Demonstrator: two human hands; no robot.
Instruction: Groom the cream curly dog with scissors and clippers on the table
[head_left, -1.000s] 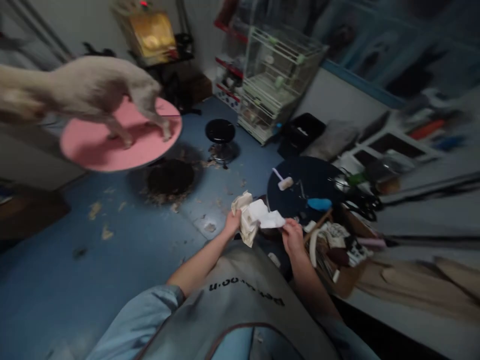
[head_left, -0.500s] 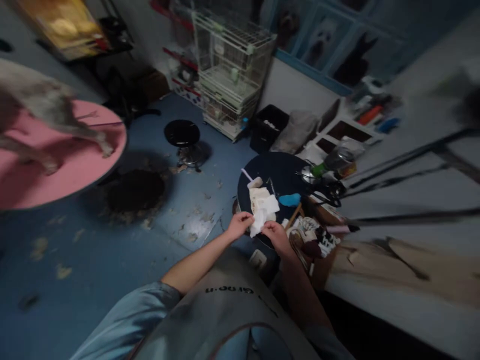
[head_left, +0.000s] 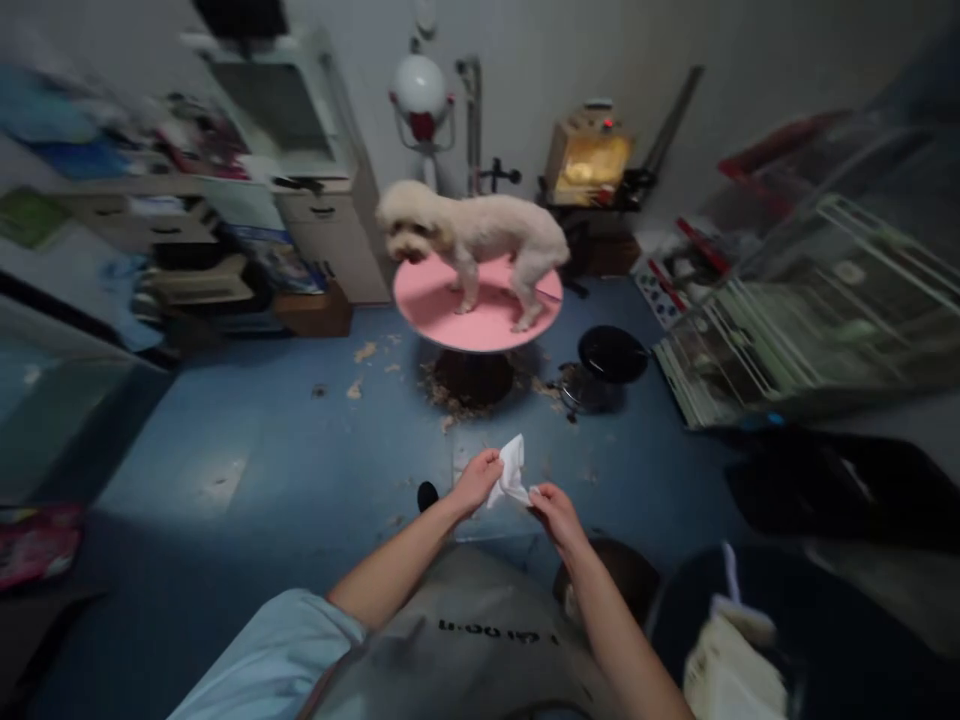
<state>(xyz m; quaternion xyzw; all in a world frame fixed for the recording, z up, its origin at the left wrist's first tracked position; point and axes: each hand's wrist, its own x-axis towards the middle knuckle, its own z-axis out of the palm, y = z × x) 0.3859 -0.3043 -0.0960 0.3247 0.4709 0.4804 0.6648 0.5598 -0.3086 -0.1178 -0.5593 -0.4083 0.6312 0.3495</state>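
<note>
A thin white tissue (head_left: 513, 470) is stretched between my two hands, in front of my apron. My left hand (head_left: 477, 479) pinches its left side, and my right hand (head_left: 556, 515) pinches its lower right corner. Farther ahead, a cream-coloured dog (head_left: 487, 228) stands on a round pink grooming table (head_left: 495, 318), its head toward the left. Both hands are well apart from the dog and the table.
Clipped hair (head_left: 450, 400) lies around the table's base. A black stool (head_left: 611, 355) stands right of it, near a wire cage (head_left: 810, 330). At lower right is a dark round table (head_left: 832, 620) with a cream packet (head_left: 731, 670). Drawer cabinets (head_left: 326, 235) line the far left.
My view has swung left from the dark round table to the dog on the pink table. The tissue has come away from the packet and is held between both hands.
</note>
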